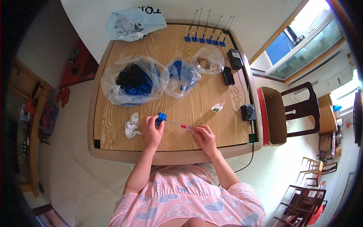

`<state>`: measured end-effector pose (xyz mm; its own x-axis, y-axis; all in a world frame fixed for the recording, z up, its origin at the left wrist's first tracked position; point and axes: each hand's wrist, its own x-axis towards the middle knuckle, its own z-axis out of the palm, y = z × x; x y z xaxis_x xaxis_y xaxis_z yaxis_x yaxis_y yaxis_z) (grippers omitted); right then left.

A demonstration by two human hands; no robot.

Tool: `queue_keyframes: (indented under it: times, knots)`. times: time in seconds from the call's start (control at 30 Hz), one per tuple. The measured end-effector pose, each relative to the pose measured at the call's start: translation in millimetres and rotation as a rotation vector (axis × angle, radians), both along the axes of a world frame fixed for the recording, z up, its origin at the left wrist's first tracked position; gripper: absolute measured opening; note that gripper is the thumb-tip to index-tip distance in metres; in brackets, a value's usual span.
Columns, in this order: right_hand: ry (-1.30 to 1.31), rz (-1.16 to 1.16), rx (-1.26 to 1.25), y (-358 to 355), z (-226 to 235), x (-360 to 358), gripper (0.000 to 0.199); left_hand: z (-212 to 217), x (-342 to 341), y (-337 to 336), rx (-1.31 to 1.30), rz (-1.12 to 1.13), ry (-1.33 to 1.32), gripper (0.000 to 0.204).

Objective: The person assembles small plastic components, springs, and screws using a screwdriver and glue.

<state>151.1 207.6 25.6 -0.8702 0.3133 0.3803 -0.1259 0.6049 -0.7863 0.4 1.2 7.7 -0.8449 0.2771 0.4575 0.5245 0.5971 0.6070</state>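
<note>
Near the table's front, my left hand [152, 130] is closed round a small blue plastic part [161, 118]. My right hand [205, 137] grips a screwdriver [188, 127] by its clear and red handle. The thin metal shaft points left, and its tip meets the blue part; how far in it sits is hidden. Beside my left hand lies a crumpled white tissue [132, 126]. Beyond my hands, a large clear bag [109, 85] holds black springs and blue parts. A smaller bag [191, 81] has blue pieces in it, and another bag [215, 56] contains small brass-coloured pieces.
Several blue pieces with upright black springs [202, 40] stand in a row at the far right. A white plastic bag [155, 26] lies far left. Black boxes [248, 112] with a cable line the right edge, near an open black case [228, 76] and a small white bottle [218, 107].
</note>
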Motion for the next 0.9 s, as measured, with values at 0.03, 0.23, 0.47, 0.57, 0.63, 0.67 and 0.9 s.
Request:
queue_keyframes:
  times: [0.03, 0.23, 0.47, 0.57, 0.63, 0.67, 0.9]
  knots:
    - [0.0, -0.001, 0.0, 0, 0, 0, 0.024, 1, 0, 0, 0.0, -0.001, 0.0, 0.033]
    - [-0.075, -0.013, -0.011, 1, 2, 1, 0.024, 6, 0, 1, -0.012, -0.001, 0.045, 0.033]
    - [-0.03, 0.014, 0.058, 2, 4, -1, 0.024, 4, 0, 1, 0.002, 0.009, 0.034, 0.033]
    - [-0.008, -0.008, 0.018, -2, 2, -1, 0.023, 4, 0, 1, 0.002, 0.004, 0.022, 0.033]
    - [-0.014, -0.027, -0.022, -2, 1, -1, 0.023, 5, 0, 0, 0.001, 0.0, 0.014, 0.033]
    - [-0.002, -0.035, 0.007, -1, 1, -2, 0.023, 6, 0, 1, 0.001, -0.006, 0.027, 0.033]
    - [-0.112, 0.002, -0.041, -1, 10, 1, 0.025, 10, 1, 0, -0.013, -0.01, 0.046, 0.033]
